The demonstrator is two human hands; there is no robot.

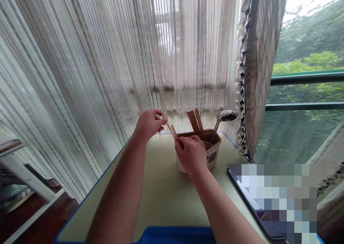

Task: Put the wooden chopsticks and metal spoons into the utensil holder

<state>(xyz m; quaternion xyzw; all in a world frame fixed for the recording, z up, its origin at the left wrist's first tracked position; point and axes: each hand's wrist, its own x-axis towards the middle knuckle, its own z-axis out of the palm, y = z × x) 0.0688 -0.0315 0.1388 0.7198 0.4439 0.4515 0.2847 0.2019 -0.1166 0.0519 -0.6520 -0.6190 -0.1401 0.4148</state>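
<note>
A white utensil holder (pixel 212 157) with a brown rim stands at the far end of a pale green table (pixel 161 190). Several wooden chopsticks (pixel 195 121) and a perforated metal ladle (pixel 225 116) stick up out of it. My left hand (pixel 148 124) is closed in a pinch on the upper ends of a pair of chopsticks (pixel 172 130) that slant down toward the holder. My right hand (pixel 191 154) is curled over the holder's near rim, its fingers closed around the lower part of the same chopsticks.
A sheer striped curtain (pixel 120 65) hangs close behind the table, and a heavier patterned curtain (pixel 259 72) with bead trim hangs to the right. A tablet (pixel 252 204) lies at the table's right edge. A blue object (pixel 174 235) sits at the near edge. Window railings (pixel 306 77) stand beyond.
</note>
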